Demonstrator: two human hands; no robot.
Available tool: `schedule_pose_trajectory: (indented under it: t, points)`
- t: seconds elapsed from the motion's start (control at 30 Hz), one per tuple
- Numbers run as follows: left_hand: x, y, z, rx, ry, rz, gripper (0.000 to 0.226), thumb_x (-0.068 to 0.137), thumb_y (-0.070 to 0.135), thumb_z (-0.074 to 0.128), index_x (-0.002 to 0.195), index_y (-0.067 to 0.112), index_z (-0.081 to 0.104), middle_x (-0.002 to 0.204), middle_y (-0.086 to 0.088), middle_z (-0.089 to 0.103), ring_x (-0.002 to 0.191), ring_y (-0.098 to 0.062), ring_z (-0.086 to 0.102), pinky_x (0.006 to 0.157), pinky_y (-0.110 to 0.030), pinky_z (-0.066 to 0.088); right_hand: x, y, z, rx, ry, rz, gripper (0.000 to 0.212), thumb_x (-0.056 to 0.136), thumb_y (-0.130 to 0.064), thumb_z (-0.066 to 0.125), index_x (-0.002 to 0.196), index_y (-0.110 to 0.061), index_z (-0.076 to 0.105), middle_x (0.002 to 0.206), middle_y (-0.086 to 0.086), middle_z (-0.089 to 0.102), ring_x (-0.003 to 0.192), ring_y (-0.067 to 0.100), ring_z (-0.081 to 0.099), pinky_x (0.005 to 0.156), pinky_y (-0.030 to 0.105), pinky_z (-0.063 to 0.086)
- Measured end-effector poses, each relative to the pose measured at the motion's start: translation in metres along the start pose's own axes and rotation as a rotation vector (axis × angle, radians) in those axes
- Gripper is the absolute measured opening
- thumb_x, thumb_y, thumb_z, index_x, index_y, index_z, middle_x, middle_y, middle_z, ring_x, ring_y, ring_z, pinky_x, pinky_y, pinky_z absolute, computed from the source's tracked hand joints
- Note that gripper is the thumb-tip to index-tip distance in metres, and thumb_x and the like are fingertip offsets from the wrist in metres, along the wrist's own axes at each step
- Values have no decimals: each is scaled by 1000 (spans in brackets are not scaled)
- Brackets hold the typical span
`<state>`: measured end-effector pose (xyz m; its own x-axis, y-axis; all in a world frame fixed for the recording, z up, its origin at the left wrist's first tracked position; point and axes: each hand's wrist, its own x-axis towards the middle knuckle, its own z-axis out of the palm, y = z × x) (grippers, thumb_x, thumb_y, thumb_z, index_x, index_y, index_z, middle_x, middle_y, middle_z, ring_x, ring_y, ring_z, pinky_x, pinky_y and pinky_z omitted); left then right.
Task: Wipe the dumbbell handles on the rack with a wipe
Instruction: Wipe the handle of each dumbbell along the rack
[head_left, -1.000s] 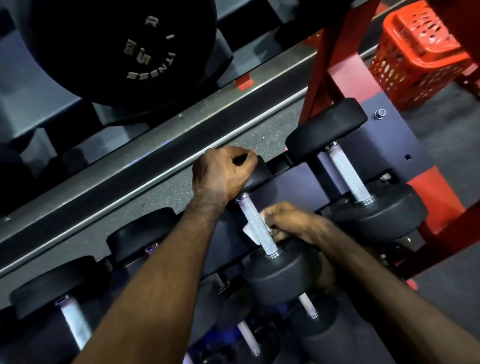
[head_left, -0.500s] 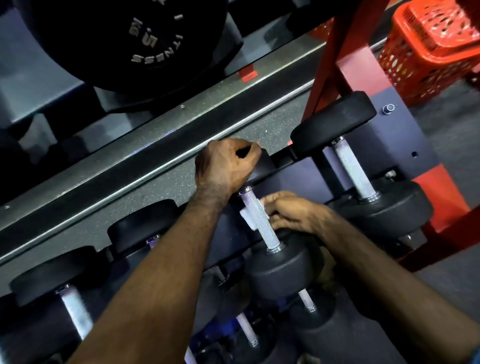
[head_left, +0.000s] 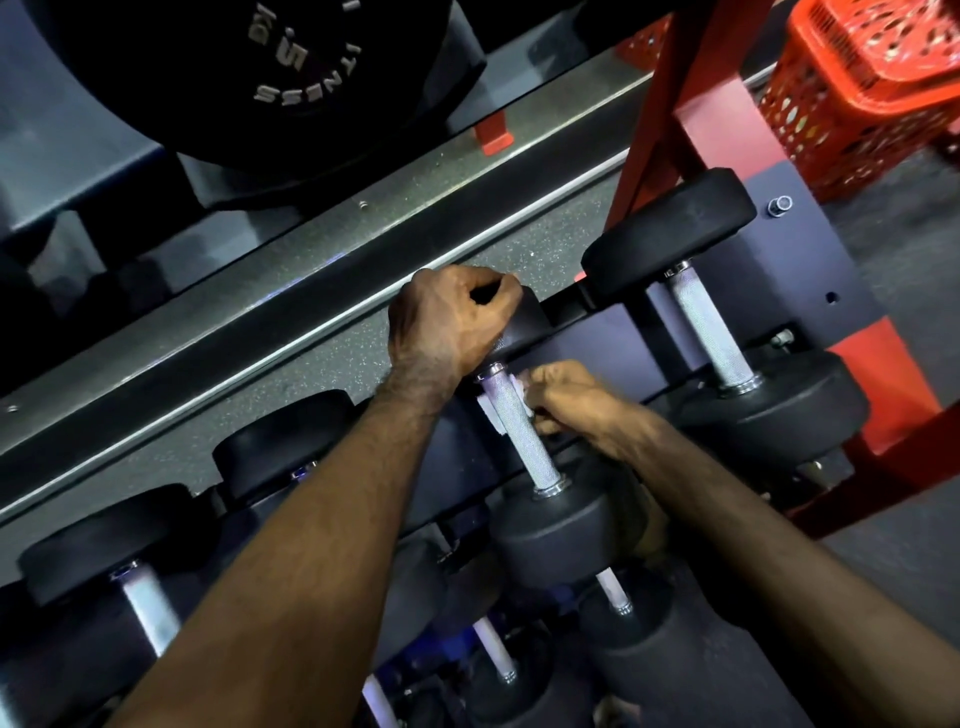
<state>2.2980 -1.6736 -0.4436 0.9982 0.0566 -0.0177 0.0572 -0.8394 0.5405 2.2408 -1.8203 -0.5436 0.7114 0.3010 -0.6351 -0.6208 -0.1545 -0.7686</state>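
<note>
Handle: the knurled handle (head_left: 519, 431) sits on the rack (head_left: 613, 332), beside the red upright (head_left: 670, 93).
Left hand (head_left: 447, 322): grip clamped on the far head; brace firmly.
Right hand (head_left: 571, 397): pinches the wipe (head_left: 491, 415) behind the handle; drag it along the full length, turning.

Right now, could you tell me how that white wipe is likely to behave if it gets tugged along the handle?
Probably floppy: the wipe wraps the knurled handle and sticks out crumpled. Likely light, pinched by the right hand. It may snag on knurling.
</note>
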Motion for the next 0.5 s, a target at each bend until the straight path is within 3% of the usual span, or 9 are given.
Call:
schedule_pose_trajectory:
  t: [0.13, 0.23, 0.3, 0.43, 0.5]
  points:
    - [-1, 0, -1, -16, 5, -11, 39, 87, 65, 59, 105, 40, 83, 93, 10, 81, 82, -17, 75, 77, -33, 62, -13, 20, -9, -128, -155, 154, 25, 96, 4, 53, 93, -8, 74, 81, 13, 71, 67, 19, 63, 70, 35, 58]
    - [-1, -1, -2, -26, -6, -28, 39, 86, 66, 57, 103, 42, 82, 89, 9, 80, 80, -17, 74, 76, -36, 63, -1, 5, -2, 41, -35, 62, 23, 96, 5, 55, 96, -8, 75, 83, 8, 72, 67, 13, 64, 64, 27, 58]
    - [-1, 0, -1, -21, -8, -26, 37, 87, 65, 59, 102, 41, 82, 89, 9, 80, 81, -17, 74, 76, -35, 62, 1, -2, 1, 68, 43, -10, 19, 97, 2, 57, 97, -6, 75, 82, 4, 74, 70, 12, 66, 70, 29, 58]
    - [2, -4, 3, -22, -7, -13, 38, 87, 64, 58, 98, 39, 83, 78, 8, 77, 73, -18, 72, 73, -36, 61, -15, 13, -9, -51, -129, 103, 22, 96, 6, 53, 96, -3, 74, 75, 8, 71, 60, 11, 64, 61, 25, 57]
    - [3, -5, 4, -26, -6, -6, 40, 86, 65, 57, 94, 36, 83, 72, 5, 74, 70, -21, 71, 70, -38, 60, -18, 17, -10, -104, -157, 153, 24, 94, 6, 53, 93, -6, 73, 73, 9, 70, 61, 14, 63, 66, 30, 57]
